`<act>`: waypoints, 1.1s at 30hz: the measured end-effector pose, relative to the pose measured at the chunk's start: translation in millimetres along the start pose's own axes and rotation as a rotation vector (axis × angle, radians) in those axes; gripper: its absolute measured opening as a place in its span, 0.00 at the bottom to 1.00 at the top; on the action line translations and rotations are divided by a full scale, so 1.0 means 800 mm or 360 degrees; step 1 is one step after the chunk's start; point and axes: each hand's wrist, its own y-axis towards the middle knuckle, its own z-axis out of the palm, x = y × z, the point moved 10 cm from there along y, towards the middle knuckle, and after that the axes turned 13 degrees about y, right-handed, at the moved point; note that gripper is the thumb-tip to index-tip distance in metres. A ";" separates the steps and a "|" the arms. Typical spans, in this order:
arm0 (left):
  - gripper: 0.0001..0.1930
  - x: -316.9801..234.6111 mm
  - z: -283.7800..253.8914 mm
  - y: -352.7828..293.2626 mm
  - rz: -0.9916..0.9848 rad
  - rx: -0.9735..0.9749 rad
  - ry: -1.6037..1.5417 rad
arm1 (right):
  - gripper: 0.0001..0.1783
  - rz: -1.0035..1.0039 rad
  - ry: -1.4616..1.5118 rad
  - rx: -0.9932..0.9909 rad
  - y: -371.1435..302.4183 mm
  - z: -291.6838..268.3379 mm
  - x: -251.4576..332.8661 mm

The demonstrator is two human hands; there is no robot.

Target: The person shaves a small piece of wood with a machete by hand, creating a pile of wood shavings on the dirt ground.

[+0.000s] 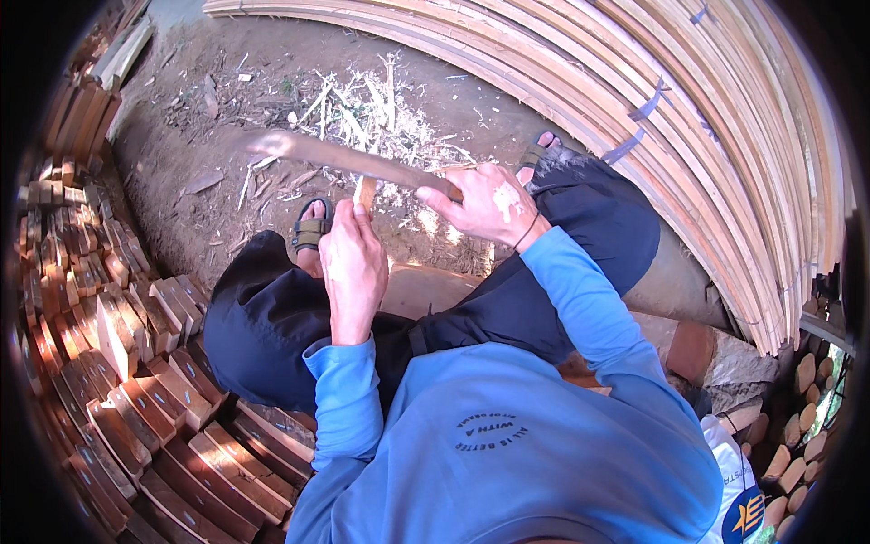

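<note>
Shirt: blue, long-sleeved shirt (535,444), nearest the viewer, filling the lower centre of the frame.
Wood piece: short, pale wood piece (364,192), upright just left of the frame's centre, its lower part hidden by the hand.
Left hand: left hand (353,263), centre-left; fingers closed around the wood piece.
Bladed tool: long, slightly curved bladed tool (358,161), running from centre right toward the upper left, its far end blurred; it crosses at the wood piece's tip, though contact cannot be told.
Right hand: right hand (494,207), centre; fingers wrapped about the handle end of the bladed tool, a dark band at the wrist.
Legs: dark trousers (267,331), knees spread left and right of the hands; strapped sandals (311,227) beyond.
Ground: bare soil (172,154), upper left; pale shavings (367,113) heaped at upper centre.
Periphery: stacked wood blocks (186,458), left and lower left; long wood strips (580,68), upper right; white bag (722,446), lower right.
</note>
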 end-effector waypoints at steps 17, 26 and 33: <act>0.11 -0.009 -0.004 -0.009 -0.0036 0.0089 -0.0098 | 0.32 0.0055 0.0107 -0.0244 0.004 -0.007 -0.030; 0.11 0.000 0.007 0.010 -0.0127 0.0084 0.0037 | 0.35 0.0097 0.0333 0.0139 -0.016 0.027 -0.028; 0.14 0.004 0.026 0.007 -0.0030 0.0117 0.0093 | 0.32 0.0202 0.0217 0.0102 -0.005 0.031 -0.045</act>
